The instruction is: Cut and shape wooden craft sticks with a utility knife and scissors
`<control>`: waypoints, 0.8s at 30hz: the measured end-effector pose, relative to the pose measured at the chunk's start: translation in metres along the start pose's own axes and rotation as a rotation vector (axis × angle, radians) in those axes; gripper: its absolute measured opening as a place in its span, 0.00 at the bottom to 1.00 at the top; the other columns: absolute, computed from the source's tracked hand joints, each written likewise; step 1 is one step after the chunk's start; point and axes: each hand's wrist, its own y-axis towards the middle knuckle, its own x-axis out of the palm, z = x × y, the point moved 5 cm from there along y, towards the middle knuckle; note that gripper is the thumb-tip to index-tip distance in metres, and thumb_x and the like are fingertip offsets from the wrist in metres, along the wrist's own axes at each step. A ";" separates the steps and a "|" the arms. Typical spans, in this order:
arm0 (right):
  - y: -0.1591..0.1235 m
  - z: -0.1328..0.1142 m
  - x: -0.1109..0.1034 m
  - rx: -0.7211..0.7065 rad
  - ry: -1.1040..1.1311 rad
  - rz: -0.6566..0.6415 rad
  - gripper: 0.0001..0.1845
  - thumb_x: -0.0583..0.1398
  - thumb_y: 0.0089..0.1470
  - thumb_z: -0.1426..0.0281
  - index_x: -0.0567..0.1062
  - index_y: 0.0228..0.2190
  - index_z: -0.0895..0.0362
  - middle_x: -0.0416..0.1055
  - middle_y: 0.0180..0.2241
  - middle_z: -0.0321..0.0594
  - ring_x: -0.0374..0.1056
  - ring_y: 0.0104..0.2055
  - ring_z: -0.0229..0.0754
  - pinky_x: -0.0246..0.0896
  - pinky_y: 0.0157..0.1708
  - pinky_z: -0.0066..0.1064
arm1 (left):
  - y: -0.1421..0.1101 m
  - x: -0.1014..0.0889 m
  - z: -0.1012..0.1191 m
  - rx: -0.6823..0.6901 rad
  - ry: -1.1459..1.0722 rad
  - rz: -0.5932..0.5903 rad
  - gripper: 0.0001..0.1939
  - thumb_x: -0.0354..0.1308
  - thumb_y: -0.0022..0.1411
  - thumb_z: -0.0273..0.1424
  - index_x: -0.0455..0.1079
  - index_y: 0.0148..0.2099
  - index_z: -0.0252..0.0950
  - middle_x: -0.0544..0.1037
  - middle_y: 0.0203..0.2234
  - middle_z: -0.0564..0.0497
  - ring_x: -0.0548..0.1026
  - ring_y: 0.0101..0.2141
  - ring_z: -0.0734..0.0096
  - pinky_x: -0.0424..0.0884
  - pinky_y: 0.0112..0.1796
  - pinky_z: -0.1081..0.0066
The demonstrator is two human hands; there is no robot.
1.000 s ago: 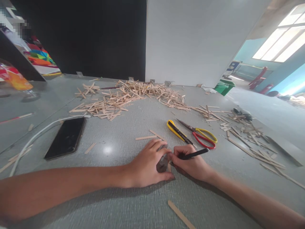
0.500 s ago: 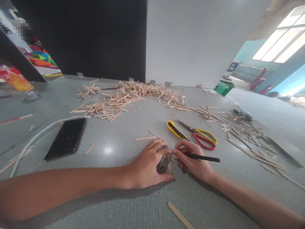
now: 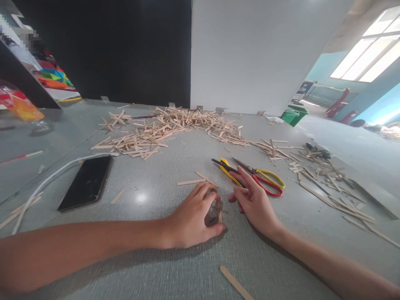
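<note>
My left hand (image 3: 193, 216) rests on the table, thumb and fingertips closed around a small wooden craft stick (image 3: 220, 213) that lies upright in the view between them. Just right of it is my right hand (image 3: 254, 200), its index finger stretched forward and the other fingers curled. A black pen (image 3: 221, 164) runs from between those fingers toward the far left, crossing above the yellow utility knife (image 3: 229, 176); its rear part is hidden by the fingers. Beyond my right hand lie scissors (image 3: 265, 179) with one yellow and one red handle.
A heap of craft sticks (image 3: 184, 121) spreads along the back, with stick scraps (image 3: 331, 179) at right. Loose sticks (image 3: 236, 282) lie nearby. A phone (image 3: 86, 183) and a white cable (image 3: 46, 179) are at left. An orange bottle (image 3: 23, 106) stands far left.
The pen has swung from pointing rightward to pointing away over the utility knife, and my right hand has drawn back from the stick. My left hand stays nearly in place, the stick tilting slightly.
</note>
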 end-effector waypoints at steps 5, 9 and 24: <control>0.005 -0.016 -0.006 -0.106 -0.451 -0.003 0.19 0.49 0.70 0.65 0.66 0.58 0.56 0.79 0.33 0.39 0.67 0.18 0.36 0.60 0.18 0.29 | 0.001 -0.001 0.001 0.015 0.022 -0.001 0.24 0.72 0.58 0.37 0.69 0.53 0.37 0.67 0.60 0.40 0.62 0.65 0.47 0.65 0.63 0.48; 0.018 -0.030 -0.026 -0.212 -0.792 0.057 0.08 0.56 0.66 0.67 0.74 0.39 0.55 0.76 0.34 0.41 0.72 0.31 0.45 0.61 0.31 0.35 | 0.001 0.000 0.001 0.025 0.043 0.006 0.23 0.70 0.62 0.39 0.69 0.54 0.35 0.68 0.60 0.39 0.62 0.64 0.48 0.65 0.63 0.49; 0.039 -0.017 -0.069 -0.177 -1.235 -0.284 0.06 0.61 0.59 0.74 0.74 0.30 0.56 0.76 0.32 0.48 0.74 0.33 0.53 0.58 0.29 0.36 | -0.007 0.001 0.005 0.126 0.146 0.108 0.11 0.52 0.66 0.21 0.67 0.50 0.35 0.73 0.58 0.39 0.67 0.63 0.51 0.65 0.64 0.47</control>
